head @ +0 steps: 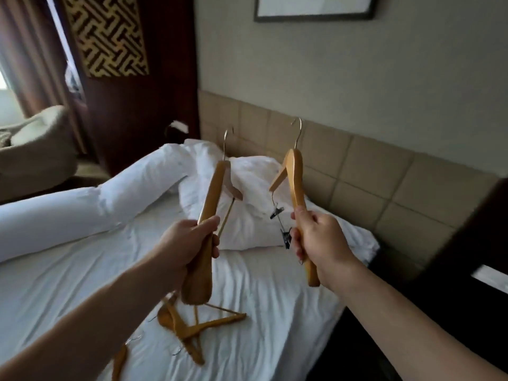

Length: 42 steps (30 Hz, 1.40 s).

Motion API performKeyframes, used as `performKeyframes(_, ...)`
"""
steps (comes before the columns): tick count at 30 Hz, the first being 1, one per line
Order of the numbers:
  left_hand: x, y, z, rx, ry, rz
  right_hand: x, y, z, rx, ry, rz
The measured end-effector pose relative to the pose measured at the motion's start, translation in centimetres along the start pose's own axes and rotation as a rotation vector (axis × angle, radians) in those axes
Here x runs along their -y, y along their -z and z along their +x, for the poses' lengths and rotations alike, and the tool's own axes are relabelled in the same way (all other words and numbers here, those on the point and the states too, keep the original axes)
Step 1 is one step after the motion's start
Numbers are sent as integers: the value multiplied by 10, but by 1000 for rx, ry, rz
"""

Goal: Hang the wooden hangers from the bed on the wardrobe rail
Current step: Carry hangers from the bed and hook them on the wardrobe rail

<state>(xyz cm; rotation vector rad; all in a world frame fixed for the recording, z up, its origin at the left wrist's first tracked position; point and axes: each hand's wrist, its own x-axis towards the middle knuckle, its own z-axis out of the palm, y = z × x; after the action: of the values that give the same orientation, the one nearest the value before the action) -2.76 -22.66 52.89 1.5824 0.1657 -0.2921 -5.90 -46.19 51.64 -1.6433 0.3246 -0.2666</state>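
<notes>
My left hand grips a wooden hanger with a trouser bar, held upright above the bed, its metal hook pointing up. In my right hand is a second wooden hanger with metal clips, also upright with its hook on top. Both are lifted over the white sheet of the bed. A pile of several more wooden hangers lies on the sheet below my left hand. No wardrobe rail is in sight.
White pillows and a rolled duvet lie at the head of the bed, against a beige padded headboard. A dark nightstand stands at the right. An armchair and curtains are at the far left.
</notes>
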Motion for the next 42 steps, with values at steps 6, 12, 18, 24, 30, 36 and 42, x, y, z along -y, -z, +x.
performKeyframes(6, -8, -124, -42, 342, -6, 45, 9, 142, -83, -331, -62, 36)
performKeyframes(12, -7, -266, -131, 653, -13, 132, 30, 284, -215, -649, -99, 26)
performKeyframes(18, 4, -371, -265, 970, -47, 269, 37, 384, -355, -942, -81, 32)
performKeyframes(24, 17, -441, -386, 1229, -29, 299, 49, 433, -474, -1192, -71, 7)
performKeyframes(30, 29, -486, -471, 1458, -39, 275, 66, 435, -563, -1426, -90, -1)
performKeyframes(36, 38, -503, -528, 1737, -11, 353, 81, 407, -625, -1653, -136, 89)
performKeyframes(42, 33, -512, -578, 1983, 0, 495, 88, 387, -664, -1861, -171, 70)
